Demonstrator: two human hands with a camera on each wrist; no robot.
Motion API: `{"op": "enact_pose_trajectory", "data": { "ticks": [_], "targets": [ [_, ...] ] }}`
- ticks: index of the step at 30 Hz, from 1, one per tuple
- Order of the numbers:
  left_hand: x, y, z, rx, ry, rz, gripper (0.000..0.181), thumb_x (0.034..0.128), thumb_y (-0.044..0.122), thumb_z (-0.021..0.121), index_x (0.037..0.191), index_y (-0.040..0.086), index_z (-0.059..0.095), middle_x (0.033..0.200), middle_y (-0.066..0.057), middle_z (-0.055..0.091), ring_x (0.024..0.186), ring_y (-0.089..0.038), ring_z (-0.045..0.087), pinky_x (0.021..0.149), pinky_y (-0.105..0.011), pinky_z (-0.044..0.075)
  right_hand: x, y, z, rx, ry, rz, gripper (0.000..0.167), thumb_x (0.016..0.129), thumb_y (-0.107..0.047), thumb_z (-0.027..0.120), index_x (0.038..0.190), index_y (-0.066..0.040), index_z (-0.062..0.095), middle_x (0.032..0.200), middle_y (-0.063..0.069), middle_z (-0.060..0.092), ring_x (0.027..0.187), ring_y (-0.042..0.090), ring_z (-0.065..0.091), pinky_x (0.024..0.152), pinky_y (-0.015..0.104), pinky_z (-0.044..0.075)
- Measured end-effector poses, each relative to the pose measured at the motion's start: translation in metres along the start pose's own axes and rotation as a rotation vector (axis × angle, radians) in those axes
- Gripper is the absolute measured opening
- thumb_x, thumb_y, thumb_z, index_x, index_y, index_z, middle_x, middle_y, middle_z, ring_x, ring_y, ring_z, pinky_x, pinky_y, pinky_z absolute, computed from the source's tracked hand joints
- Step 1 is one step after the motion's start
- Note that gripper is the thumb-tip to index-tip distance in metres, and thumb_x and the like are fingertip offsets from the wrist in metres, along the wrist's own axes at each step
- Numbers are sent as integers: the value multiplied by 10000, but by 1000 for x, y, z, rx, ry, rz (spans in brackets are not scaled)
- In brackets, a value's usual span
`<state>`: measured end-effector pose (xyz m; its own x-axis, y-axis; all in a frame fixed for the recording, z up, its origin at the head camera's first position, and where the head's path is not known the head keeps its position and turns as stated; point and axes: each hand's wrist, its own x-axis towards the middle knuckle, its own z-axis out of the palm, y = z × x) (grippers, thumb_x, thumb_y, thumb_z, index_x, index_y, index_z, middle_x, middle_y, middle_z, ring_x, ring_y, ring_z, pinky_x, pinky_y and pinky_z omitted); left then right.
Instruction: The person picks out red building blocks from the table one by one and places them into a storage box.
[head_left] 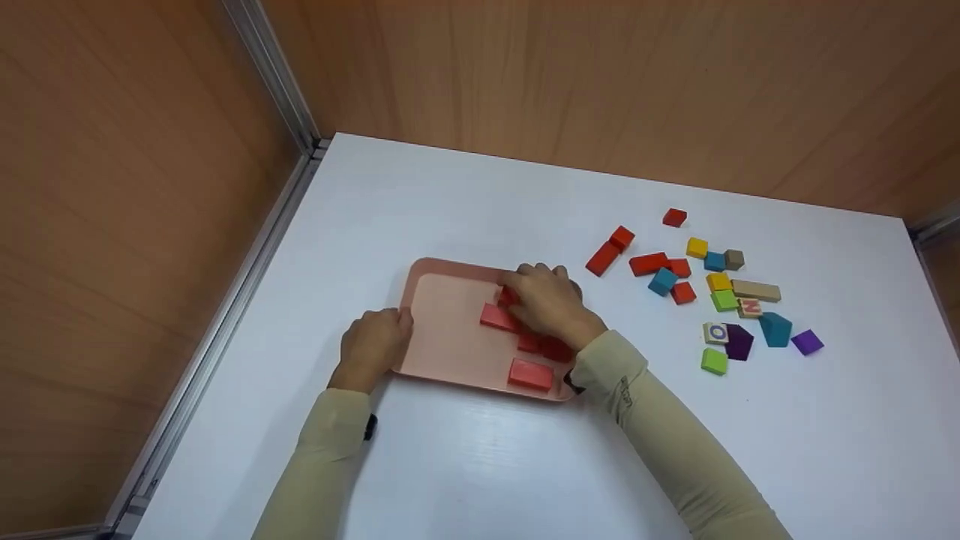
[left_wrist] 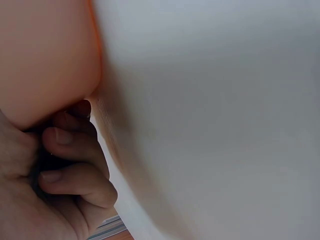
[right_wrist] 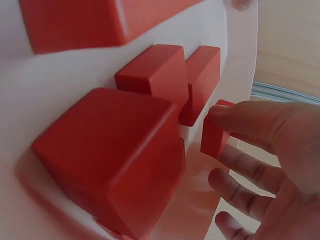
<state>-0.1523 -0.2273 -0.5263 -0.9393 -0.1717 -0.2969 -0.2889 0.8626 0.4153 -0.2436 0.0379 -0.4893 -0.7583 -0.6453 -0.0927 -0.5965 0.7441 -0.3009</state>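
Note:
A shallow pink tray (head_left: 442,337) lies on the white table. My left hand (head_left: 373,346) grips its left rim, and the left wrist view shows the fingers (left_wrist: 75,177) curled at the tray's edge. Over the tray's right half, my right hand (head_left: 553,304) pinches a small red block (right_wrist: 214,137) between thumb and fingers. Several other red blocks lie in the tray around it, among them a flat one (head_left: 499,317), one at the front (head_left: 531,374) and a large one (right_wrist: 105,140). My right hand partly covers some of them in the head view.
Right of the tray lie more red blocks (head_left: 603,259) and a blue cube (head_left: 663,281). Farther right are several yellow, green, purple, teal and plain wooden blocks (head_left: 756,290), two bearing letters. Wooden panels (head_left: 600,90) border the table at the back and left.

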Motion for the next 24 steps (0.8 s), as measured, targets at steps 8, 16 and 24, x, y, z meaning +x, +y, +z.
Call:
{"op": "enact_pose_trajectory", "data": {
  "ticks": [8,16,24],
  "targets": [
    [1,3,0,11,2,-20,509,1058,390,337,821,58,642,796,-144,636,671,-278,567,628,-439,478,2,1,1,-17,-32,7,364,924,-212,715,1280,-171,653,1139,64,656,1009,280,580,882,495,404],
    [0,4,-2,2,-10,-25,516,1062,384,332,806,60,641,723,-107,612,644,-259,558,587,-402,453,2,3,-5,27,3,8,343,935,-233,704,1266,-147,674,1087,52,672,967,258,580,872,471,403],
    [-2,3,-2,15,-10,6,518,1068,368,332,810,52,651,704,-96,608,623,-252,566,567,-399,463,-3,17,-22,66,89,23,339,941,-250,710,1246,-106,682,1088,69,692,985,264,596,881,494,435]
  ]
}}
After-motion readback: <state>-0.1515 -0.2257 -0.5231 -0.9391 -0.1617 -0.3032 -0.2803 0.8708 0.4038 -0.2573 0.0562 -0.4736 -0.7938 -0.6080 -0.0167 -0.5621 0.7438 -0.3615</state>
